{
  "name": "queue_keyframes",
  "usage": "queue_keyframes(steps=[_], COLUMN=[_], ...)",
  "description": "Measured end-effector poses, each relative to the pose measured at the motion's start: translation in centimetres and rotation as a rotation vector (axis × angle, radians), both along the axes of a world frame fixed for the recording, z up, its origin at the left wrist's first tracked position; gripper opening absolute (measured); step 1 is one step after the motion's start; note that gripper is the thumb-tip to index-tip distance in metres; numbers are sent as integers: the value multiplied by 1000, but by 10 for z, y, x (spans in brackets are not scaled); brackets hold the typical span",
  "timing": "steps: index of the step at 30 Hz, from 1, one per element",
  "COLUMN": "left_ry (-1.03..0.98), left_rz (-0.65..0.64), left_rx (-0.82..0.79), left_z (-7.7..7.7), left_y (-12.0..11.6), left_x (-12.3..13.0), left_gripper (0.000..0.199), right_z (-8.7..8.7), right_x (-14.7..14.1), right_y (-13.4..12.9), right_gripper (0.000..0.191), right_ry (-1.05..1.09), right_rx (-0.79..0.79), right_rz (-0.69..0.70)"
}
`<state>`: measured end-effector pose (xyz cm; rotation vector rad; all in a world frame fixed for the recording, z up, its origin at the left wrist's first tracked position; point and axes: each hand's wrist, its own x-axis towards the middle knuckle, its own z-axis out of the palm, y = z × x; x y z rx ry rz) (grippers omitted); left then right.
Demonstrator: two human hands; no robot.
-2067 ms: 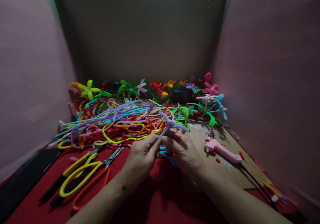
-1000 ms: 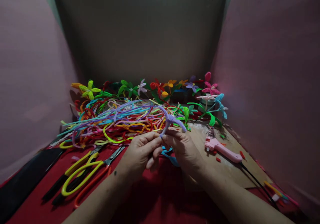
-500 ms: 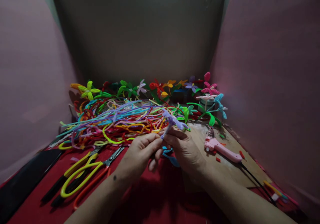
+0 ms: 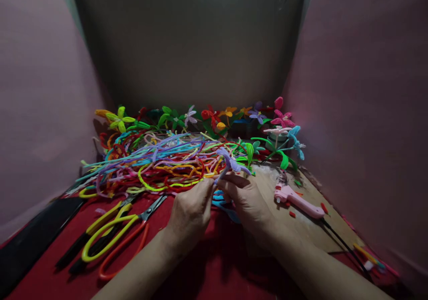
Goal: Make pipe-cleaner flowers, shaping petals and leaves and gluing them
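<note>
A lavender pipe-cleaner flower point(image 4: 230, 158) is held up in front of me, petals pointing away and its stem toward me. My left hand point(image 4: 193, 206) is closed, thumb and fingers pinching the lower end of the stem. Close beside it, my right hand point(image 4: 245, 204) also pinches the stem, just below the petals. The fingertips of both hands nearly meet, and part of the stem is hidden by them. Blue pipe-cleaner pieces point(image 4: 229, 211) lie on the red cloth beneath my hands.
A heap of coloured pipe cleaners point(image 4: 157, 162) spreads behind my hands. Yellow-handled pliers point(image 4: 96, 233) and scissors point(image 4: 133, 222) lie at left. A pink glue gun point(image 4: 297, 199) rests on a board point(image 4: 321, 228) at right, its cord trailing forward. Finished flowers point(image 4: 210, 115) line the back.
My left hand has rolled over, its lower fingers now tucked out of sight and its back turned up. The right hand and flower stay nearly in place.
</note>
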<state>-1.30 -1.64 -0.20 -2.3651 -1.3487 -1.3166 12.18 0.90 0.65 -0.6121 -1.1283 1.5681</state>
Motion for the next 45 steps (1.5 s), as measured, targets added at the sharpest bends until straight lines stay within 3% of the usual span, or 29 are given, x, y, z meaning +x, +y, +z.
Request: queue_keyframes(steps=[3, 7, 11, 16, 19, 21, 23, 25, 28, 31, 33, 36, 40, 45], left_ry=[-157, -499, -880, -1167, -1238, -1198, -1058, -824, -430, -240, -261, -474, -855, -1126], left_rz=[4, -60, -300, -638, -724, -724, -645, -444, -119, -27, -30, -108, -346, -671], left_rx=[-103, -531, -893, -1096, -1203, -1231, -1180, -981, -500, -261, -314, -575, -919, -1169], left_z=[7, 23, 31, 29, 28, 29, 28, 24, 14, 8, 10, 19, 28, 28], left_y=[-3, -7, -6, -3, -2, -2, -3, -4, -5, -4, -5, -6, -7, -3], left_x=[3, 6, 6, 2, 0, 0, 2, 4, 7, 7, 6, 5, 2, -2], left_gripper=[12, 18, 20, 14, 11, 10, 14, 22, 17, 15, 18, 21, 23, 17], right_z=[1, -1, -3, -7, -11, -14, -14, -13, -6, 3, 6, 4, -3, -2], right_x=[0, 2, 4, 4, 4, 4, 2, 0, 0, 2, 2, 2, 3, 3], right_y=[-1, 1, 4, 7, 8, 9, 10, 8, 3, -3, -5, -3, 1, 3], right_gripper=[10, 12, 14, 12, 11, 10, 8, 6, 7, 6, 6, 7, 14, 9], right_ry=[-13, -43, -36, 55, 73, 76, 87, 94, 76, 20, -19, -48, -37, 2], right_rx=[35, 112, 151, 93, 44, 25, 12, 13, 28, 33, 50, 101, 122, 132], right_rz=[19, 17, 75, 153, 208, 213, 171, 109, 34, 7, 8, 12, 31, 89])
